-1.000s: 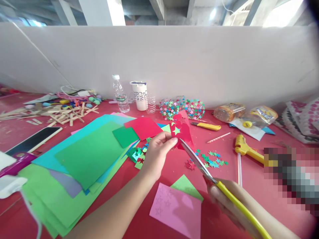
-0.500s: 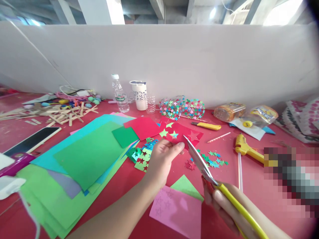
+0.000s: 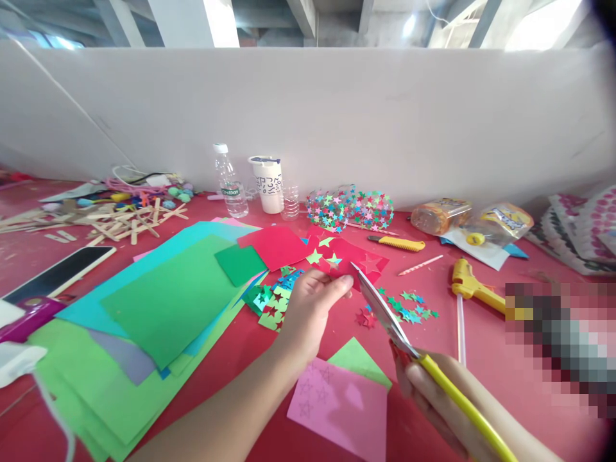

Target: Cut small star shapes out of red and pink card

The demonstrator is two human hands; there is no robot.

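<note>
My left hand (image 3: 315, 308) pinches a red sheet of paper (image 3: 353, 253) with star-shaped cutouts between thumb and fingers. My right hand (image 3: 428, 391) is wrapped round scissors (image 3: 382, 305) with yellow handles. Their blades point up and left, with the tips at the red paper near my left thumb; whether they touch it I cannot tell. Below lies a pink sheet (image 3: 339, 414) with stars drawn on it, partly over a green piece (image 3: 360, 359). Small blue and green paper stars (image 3: 409, 311) and red stars (image 3: 366, 317) lie beside the blades. Green paper scraps (image 3: 274, 308) with star holes sit left of my left hand.
A stack of coloured sheets (image 3: 163, 301) spreads over the left. A yellow utility knife (image 3: 399, 243), a glue gun (image 3: 474, 285) and plastic packages (image 3: 503, 224) lie at right. Behind stand a water bottle (image 3: 231, 186), a cup (image 3: 268, 186) and star-covered round things (image 3: 349, 208). Wooden sticks (image 3: 129, 221) are heaped at left.
The whole view has shifted very slightly. Both hands keep nearly the same pose on the red paper and the scissors.
</note>
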